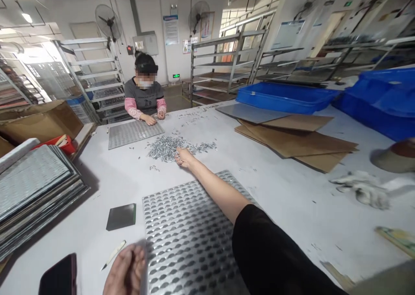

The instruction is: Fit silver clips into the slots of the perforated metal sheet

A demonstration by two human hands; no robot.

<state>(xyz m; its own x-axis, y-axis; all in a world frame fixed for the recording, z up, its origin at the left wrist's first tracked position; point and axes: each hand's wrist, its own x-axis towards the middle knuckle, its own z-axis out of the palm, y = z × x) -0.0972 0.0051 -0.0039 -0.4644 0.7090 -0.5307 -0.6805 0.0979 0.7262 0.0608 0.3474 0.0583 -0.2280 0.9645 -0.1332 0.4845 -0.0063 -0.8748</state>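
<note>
My right hand (184, 157) reaches far across the table and rests on the near edge of a pile of small shiny metal parts (168, 148), fingers curled into it. My left hand (126, 271) sits at the near left edge of a grey perforated metal tray (184, 230) lying in front of me, fingers bent against its rim. Whether the right hand holds any parts is hidden by the fingers.
A person across the table works at another perforated tray (132, 133). Stacked trays (32, 187) lie at the left, cardboard sheets (298, 141) and blue bins (285, 97) at the right. A dark square plate (121, 216), a small white blade (113, 255), a phone (58, 277) and a rag (363, 189) lie nearby.
</note>
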